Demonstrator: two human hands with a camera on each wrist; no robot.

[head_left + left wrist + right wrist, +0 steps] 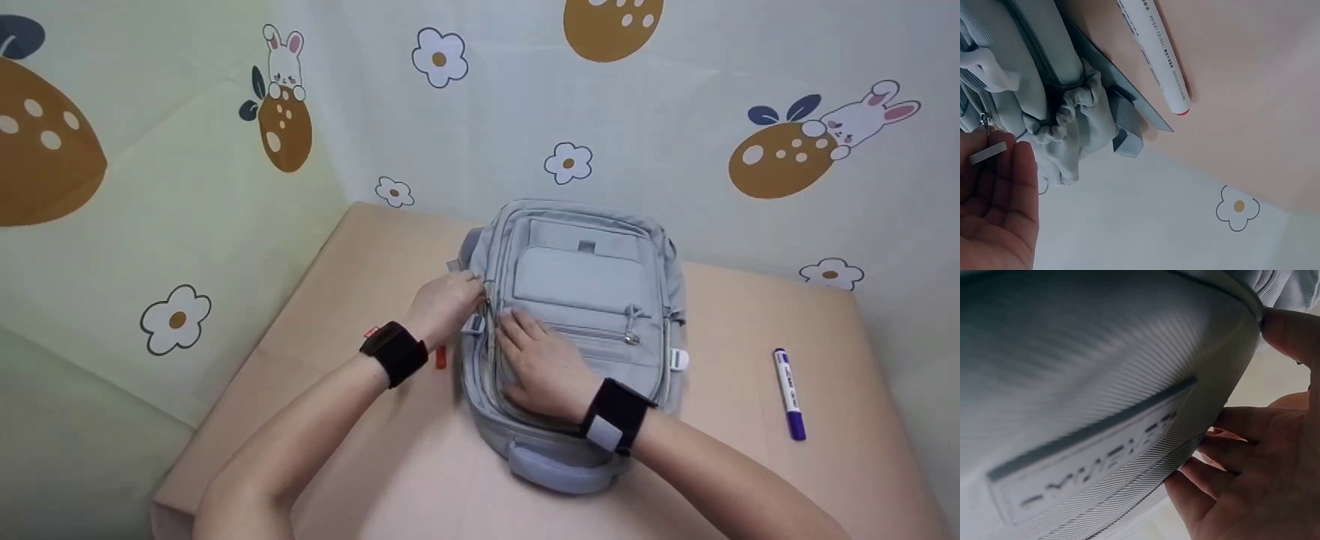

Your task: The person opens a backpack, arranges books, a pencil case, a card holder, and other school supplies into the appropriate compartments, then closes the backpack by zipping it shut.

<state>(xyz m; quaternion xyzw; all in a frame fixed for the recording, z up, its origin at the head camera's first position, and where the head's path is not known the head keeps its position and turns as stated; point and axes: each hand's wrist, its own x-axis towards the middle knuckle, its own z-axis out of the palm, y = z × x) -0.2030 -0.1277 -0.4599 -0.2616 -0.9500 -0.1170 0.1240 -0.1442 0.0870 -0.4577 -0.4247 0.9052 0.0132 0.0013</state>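
Note:
A light grey backpack (577, 277) lies on its back on the table, front pockets facing up. At its left edge my left hand (450, 304) pinches a zipper pull (988, 152). The metal slider (984, 120) shows just above the fingertips in the left wrist view. My right hand (546, 367) rests on the lower left of the bag's front, fingers extended and pointing up and left. The right wrist view shows those fingers (1230, 450) against the ribbed fabric, beside a lettered label (1095, 455).
A white marker with a blue cap (789, 394) lies on the table (742, 465) to the right. Left of the bag is a red-ended white marker (1157, 56), partly hidden by my left hand in the head view. A printed curtain (495, 120) stands behind the table.

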